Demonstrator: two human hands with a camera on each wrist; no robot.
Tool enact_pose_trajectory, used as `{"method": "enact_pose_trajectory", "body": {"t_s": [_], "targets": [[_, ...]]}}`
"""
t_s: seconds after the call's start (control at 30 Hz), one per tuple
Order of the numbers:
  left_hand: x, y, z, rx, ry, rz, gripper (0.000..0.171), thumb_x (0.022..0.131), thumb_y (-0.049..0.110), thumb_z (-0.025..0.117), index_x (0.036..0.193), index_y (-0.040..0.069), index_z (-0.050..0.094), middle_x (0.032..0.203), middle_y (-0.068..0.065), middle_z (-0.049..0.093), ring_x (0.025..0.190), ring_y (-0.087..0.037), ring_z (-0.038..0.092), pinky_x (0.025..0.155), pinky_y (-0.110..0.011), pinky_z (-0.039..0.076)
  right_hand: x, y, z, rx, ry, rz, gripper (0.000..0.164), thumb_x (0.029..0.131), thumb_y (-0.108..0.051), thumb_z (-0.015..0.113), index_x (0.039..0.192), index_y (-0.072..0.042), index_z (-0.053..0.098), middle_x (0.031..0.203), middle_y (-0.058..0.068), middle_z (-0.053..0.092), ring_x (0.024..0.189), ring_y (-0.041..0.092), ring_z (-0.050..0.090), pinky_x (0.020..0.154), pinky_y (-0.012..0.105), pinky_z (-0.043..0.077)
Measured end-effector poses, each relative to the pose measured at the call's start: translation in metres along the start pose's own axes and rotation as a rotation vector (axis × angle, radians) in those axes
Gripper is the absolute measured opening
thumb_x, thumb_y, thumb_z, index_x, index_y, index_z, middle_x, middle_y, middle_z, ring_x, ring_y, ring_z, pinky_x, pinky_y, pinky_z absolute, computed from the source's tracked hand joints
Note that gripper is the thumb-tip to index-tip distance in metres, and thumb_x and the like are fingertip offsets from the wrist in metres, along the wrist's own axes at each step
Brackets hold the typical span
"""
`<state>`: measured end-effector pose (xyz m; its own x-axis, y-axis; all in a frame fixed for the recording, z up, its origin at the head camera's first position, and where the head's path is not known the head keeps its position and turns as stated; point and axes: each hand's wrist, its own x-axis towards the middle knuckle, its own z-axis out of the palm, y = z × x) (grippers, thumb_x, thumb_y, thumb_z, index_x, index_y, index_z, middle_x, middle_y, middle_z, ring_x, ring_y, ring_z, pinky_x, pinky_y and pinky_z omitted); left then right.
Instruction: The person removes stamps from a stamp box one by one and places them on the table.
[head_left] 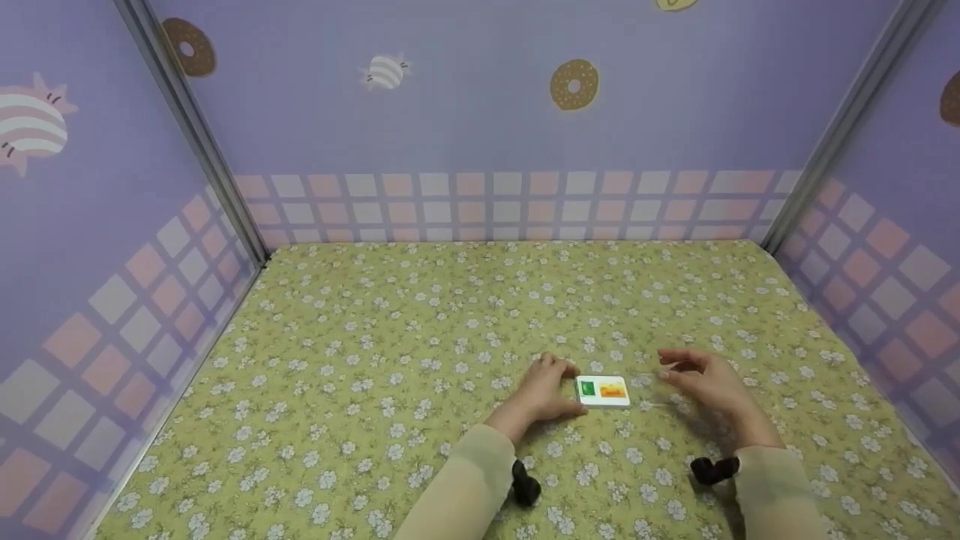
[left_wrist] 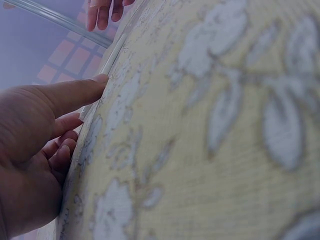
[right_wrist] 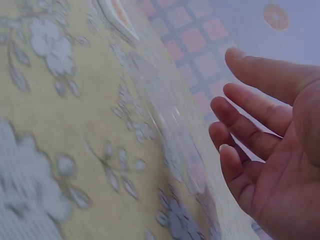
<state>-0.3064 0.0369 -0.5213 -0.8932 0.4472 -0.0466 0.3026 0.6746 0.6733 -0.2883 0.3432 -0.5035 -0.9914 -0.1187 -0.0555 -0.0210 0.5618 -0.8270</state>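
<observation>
A small flat white box (head_left: 603, 401) with a green picture and an orange one on its top lies on the flowered cloth. From its right end extends a clear plastic piece (head_left: 651, 390), also visible in the right wrist view as a clear strip (right_wrist: 175, 125). My left hand (head_left: 538, 391) holds the left end of the box between thumb and fingers; its thumb (left_wrist: 80, 95) touches the edge. My right hand (head_left: 709, 384) hovers by the right end of the clear plastic, its fingers (right_wrist: 255, 105) loosely bent and apart from it.
A flowered yellow-green cloth (head_left: 375, 337) covers the table. Purple walls (head_left: 465, 112) with sweets and checks stand at the back and both sides. Metal posts (head_left: 202, 142) mark the back corners. A black strap piece (head_left: 525, 484) sits at each wrist.
</observation>
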Motion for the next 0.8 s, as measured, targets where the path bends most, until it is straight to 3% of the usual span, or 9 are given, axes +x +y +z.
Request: {"method": "enact_pose_trajectory", "body": {"t_s": [0.17, 0.37, 0.5, 0.6, 0.8], "targets": [[0.0, 0.0, 0.0, -0.015, 0.003, -0.007, 0.063, 0.081, 0.033, 0.088, 0.135, 0.013, 0.063, 0.13, -0.006, 0.05, 0.122, -0.025, 0.049, 0.108, -0.041, 0.043, 0.007, -0.006, 0.011, -0.027, -0.022, -0.026, 0.047, 0.098, -0.029, 0.071, 0.138, -0.004, 0.063, 0.132, 0.02, 0.065, 0.107, 0.019, 0.063, 0.073, 0.029, 0.054], [0.001, 0.001, 0.001, -0.003, 0.001, -0.01, 0.062, 0.081, 0.033, 0.088, 0.133, 0.014, 0.063, 0.129, -0.006, 0.05, 0.12, -0.024, 0.049, 0.106, -0.041, 0.044, 0.014, -0.01, 0.021, -0.038, -0.061, -0.065, 0.045, 0.097, -0.025, 0.073, 0.135, -0.001, 0.064, 0.134, 0.022, 0.065, 0.122, 0.039, 0.06, 0.081, 0.033, 0.056], [0.0, 0.001, 0.001, -0.003, 0.002, -0.01, 0.062, 0.081, 0.034, 0.088, 0.134, 0.014, 0.063, 0.129, -0.006, 0.05, 0.12, -0.025, 0.049, 0.106, -0.041, 0.044, 0.019, -0.011, 0.026, -0.034, -0.087, -0.028, 0.048, 0.095, -0.029, 0.076, 0.135, -0.005, 0.065, 0.134, 0.02, 0.065, 0.119, 0.037, 0.063, 0.065, 0.029, 0.052], [-0.001, 0.001, 0.001, -0.012, 0.009, -0.005, 0.062, 0.081, 0.033, 0.088, 0.134, 0.013, 0.063, 0.128, -0.006, 0.05, 0.119, -0.025, 0.048, 0.105, -0.041, 0.044, 0.022, -0.014, 0.03, -0.026, -0.112, -0.007, 0.048, 0.093, -0.03, 0.077, 0.134, -0.008, 0.066, 0.135, 0.019, 0.065, 0.12, 0.036, 0.064, 0.061, 0.028, 0.049], [0.0, -0.001, 0.002, -0.005, 0.016, 0.007, 0.062, 0.081, 0.034, 0.088, 0.134, 0.013, 0.063, 0.128, -0.006, 0.05, 0.119, -0.024, 0.049, 0.105, -0.041, 0.044, 0.029, -0.02, 0.036, -0.07, -0.16, -0.039, 0.042, 0.092, -0.025, 0.078, 0.129, -0.006, 0.069, 0.132, 0.019, 0.066, 0.116, 0.033, 0.066, 0.072, 0.029, 0.051]]}}
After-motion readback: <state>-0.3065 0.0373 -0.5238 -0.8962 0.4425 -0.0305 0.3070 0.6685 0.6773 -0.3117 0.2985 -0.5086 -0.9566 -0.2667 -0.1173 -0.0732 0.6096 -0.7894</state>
